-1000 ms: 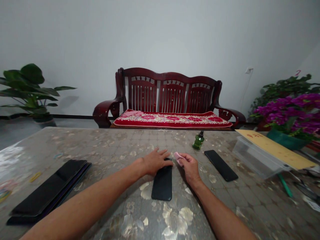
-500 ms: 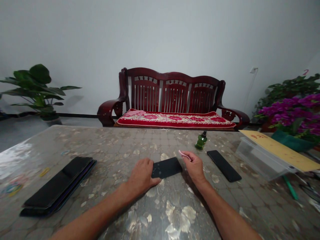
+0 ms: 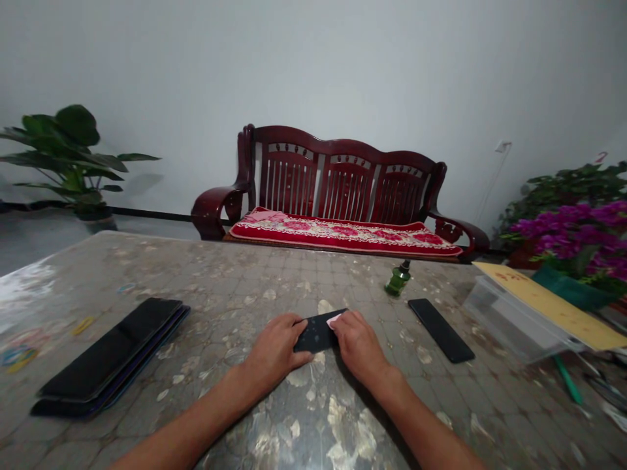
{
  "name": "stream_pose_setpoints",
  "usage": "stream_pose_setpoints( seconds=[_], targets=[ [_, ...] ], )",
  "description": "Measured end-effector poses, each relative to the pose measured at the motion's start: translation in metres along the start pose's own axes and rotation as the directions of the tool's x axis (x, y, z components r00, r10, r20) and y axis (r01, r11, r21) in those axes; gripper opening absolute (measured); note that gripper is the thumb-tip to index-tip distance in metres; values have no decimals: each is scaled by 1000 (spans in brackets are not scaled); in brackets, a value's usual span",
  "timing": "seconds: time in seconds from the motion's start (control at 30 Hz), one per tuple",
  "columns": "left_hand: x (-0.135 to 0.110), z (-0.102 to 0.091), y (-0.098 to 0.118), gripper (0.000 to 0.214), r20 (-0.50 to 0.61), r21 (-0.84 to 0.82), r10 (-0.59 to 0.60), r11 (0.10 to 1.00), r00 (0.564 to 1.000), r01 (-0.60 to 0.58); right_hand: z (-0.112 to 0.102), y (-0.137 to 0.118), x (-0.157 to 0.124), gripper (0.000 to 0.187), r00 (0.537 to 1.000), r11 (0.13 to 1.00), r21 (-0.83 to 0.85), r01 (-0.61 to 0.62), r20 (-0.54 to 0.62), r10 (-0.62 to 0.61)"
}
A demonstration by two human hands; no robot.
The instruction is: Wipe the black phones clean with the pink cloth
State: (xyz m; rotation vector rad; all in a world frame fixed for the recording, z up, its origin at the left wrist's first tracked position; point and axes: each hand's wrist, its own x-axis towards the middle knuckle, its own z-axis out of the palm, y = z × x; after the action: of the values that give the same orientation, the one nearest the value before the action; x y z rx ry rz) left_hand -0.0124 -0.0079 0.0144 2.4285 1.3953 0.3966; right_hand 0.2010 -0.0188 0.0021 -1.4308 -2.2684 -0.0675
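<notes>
A black phone (image 3: 313, 336) with pale spots on its face lies on the patterned table in front of me. My left hand (image 3: 279, 343) grips its left end, thumb along the near edge and fingers at the far side. My right hand (image 3: 358, 339) is closed on a small pale pink cloth (image 3: 334, 320) and presses it against the phone's right part, covering that end. To the right lies a second black phone (image 3: 441, 330), apart from my hands. A green spray bottle (image 3: 398, 279) stands upright beyond it.
On the left is a stack of phones (image 3: 110, 352), with coloured rubber bands (image 3: 22, 352) beside it. A clear plastic box (image 3: 514, 323) under a yellow envelope (image 3: 553, 303) stands at right, near a green-handled tool (image 3: 568, 380) and purple flowers (image 3: 582, 238). A wooden bench (image 3: 337, 176) stands behind the table.
My right hand has moved left and down, bringing the cloth from beside the phone onto its right part. My left hand keeps its grip. The view has tilted slightly.
</notes>
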Motion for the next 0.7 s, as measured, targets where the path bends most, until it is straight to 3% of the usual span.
stream_pose_setpoints(
  seconds=[0.13, 0.4, 0.6, 0.7],
  targets=[
    [-1, -1, 0, 46, 1, 19, 15, 1000, 1000, -15, -1, -7, 2, 23, 996, 996, 42, 81, 45, -83],
    [-4, -1, 4, 48, 5, 74, 16, 997, 1000, -16, 8, 4, 11, 22, 998, 997, -40, -67, -11, 67],
    [-7, -4, 10, 38, 8, 108, 39, 993, 999, -40, 7, -9, 13, 27, 990, 986, 107, 127, 51, -133],
    [-7, -6, 12, 38, 6, 111, 28, 993, 1000, -29, 6, 0, 13, 28, 997, 995, 74, 59, 34, -62]
  ],
)
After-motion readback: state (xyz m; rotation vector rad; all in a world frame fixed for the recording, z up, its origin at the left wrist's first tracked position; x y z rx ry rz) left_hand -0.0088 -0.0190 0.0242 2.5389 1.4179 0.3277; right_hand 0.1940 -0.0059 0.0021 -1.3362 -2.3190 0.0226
